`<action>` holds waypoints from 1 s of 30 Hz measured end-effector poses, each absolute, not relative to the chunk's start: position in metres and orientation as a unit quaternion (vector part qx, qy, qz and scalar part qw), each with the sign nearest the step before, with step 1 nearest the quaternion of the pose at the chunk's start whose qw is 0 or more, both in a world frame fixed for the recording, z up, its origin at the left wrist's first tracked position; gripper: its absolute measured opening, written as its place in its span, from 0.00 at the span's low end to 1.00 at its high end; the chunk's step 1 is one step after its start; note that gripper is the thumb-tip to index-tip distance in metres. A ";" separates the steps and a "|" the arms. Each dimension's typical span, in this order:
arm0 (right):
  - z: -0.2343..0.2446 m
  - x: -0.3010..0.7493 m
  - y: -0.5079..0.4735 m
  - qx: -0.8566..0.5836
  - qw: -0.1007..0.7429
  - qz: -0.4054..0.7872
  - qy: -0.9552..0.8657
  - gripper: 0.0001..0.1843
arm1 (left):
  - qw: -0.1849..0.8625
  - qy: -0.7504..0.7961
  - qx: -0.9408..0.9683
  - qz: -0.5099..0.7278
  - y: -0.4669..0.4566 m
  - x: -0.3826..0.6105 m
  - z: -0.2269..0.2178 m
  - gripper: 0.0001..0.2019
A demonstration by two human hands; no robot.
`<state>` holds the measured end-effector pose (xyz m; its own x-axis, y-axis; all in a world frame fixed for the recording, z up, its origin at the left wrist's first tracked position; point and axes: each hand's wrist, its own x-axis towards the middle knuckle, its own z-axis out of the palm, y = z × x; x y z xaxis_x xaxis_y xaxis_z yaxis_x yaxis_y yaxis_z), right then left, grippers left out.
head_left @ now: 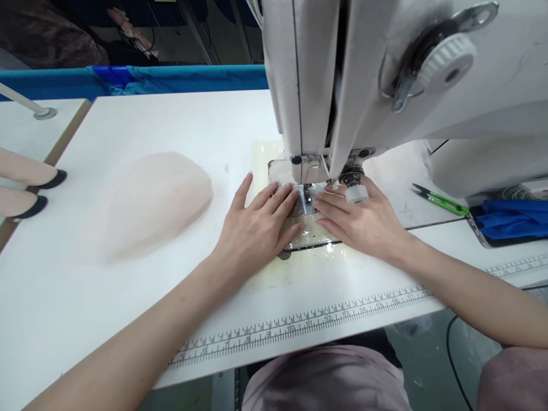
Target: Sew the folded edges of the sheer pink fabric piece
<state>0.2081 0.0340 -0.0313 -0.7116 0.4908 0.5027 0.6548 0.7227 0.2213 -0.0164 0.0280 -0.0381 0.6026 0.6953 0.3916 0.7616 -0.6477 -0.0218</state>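
Note:
My left hand (259, 225) lies flat at the left of the sewing machine's needle area, fingers stretched and thumb apart. My right hand (363, 220) rests on the other side, its fingers extended toward the presser foot (307, 194). Between the fingertips shows the shiny metal needle plate (305, 208). Pale, thin fabric (280, 170) appears near my left fingertips; how much of it lies beneath my hands I cannot tell. Over both hands stands the white sewing machine head (308, 85). Farther left on the table is a sheer beige fabric piece (165, 200), softly rounded.
Green-handled thread snips (443, 201) lie right of the machine, beside a dark tray (482, 228) holding blue cloth (514, 220). A printed ruler strip (291, 331) runs along the front edge. Two beige, dark-tipped objects (25, 185) jut in from the left. Another person's hand (128, 28) shows beyond the table.

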 end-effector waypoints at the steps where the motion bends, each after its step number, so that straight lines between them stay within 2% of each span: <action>1: -0.031 0.209 0.034 -0.319 0.211 -0.197 -0.903 0.15 | 0.107 -0.414 -0.887 -0.172 0.026 -0.015 -0.036 0.23; 5: -0.028 0.212 0.035 -0.324 0.223 -0.187 -0.900 0.14 | 0.137 -0.441 -0.877 -0.136 0.005 -0.007 -0.023 0.16; 7: -0.027 0.212 0.035 -0.323 0.232 -0.172 -0.901 0.13 | 0.068 -0.418 -0.895 -0.141 -0.007 -0.005 -0.017 0.14; 10: -0.026 0.214 0.035 -0.323 0.240 -0.144 -0.904 0.12 | -0.014 -0.378 -0.907 -0.183 -0.014 -0.009 -0.012 0.16; 13: -0.027 0.215 0.035 -0.333 0.253 -0.128 -0.899 0.12 | 0.037 -0.441 -0.884 -0.153 -0.008 -0.017 -0.013 0.15; 15: -0.027 0.215 0.033 -0.348 0.264 -0.105 -0.894 0.13 | 0.026 -0.483 -0.868 -0.109 -0.002 -0.021 -0.015 0.12; 17: -0.026 0.212 0.030 -0.369 0.275 -0.028 -0.887 0.14 | -0.015 -0.499 -0.859 -0.113 0.002 -0.021 -0.016 0.09; 21: -0.016 0.200 0.019 -0.393 0.269 0.262 -0.839 0.16 | -0.082 -0.485 -0.835 -0.246 0.000 -0.013 -0.008 0.09; 24: -0.010 0.195 0.013 -0.402 0.213 0.437 -0.776 0.09 | -0.220 -0.505 -0.776 -0.307 -0.001 -0.007 0.000 0.09; 27: -0.008 0.197 0.014 -0.411 0.174 0.547 -0.708 0.04 | -0.372 -0.543 -0.681 -0.321 0.001 -0.008 0.002 0.11; 30: -0.008 0.198 0.016 -0.396 0.175 0.619 -0.656 0.05 | -0.456 -0.542 -0.626 -0.326 0.004 -0.009 0.002 0.11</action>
<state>0.1983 0.0163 -0.0076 -0.6254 0.7356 -0.2604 0.3028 -0.0788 -0.9498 -0.0090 0.0038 0.0022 0.1994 0.9761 -0.0860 0.3814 0.0035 0.9244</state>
